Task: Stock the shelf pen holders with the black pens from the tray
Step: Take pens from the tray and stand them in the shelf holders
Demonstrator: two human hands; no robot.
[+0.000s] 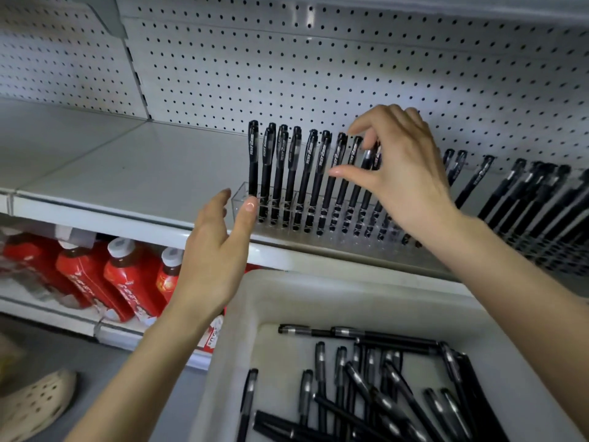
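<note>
So the white shelf (127, 173) with its pegboard back fills most of the view, and the grey tray (255, 314) sits below it up front, with loose black pens (366, 378) heaped inside. The clear pen holder (242, 199) on the shelf's front edge has a row of pens standing in it. The left hand (213, 250) is relaxed and empty by the holder's left end, while the right hand (401, 173) pinches the top of one pen (369, 157) in that row.

Bare left hand (216, 250), right hand (404, 173); forearms (127, 378) uncovered to frame edge. Nails (250, 205) short, rounded, glossy. Cream perforated clog (32, 406) on foot.
</note>
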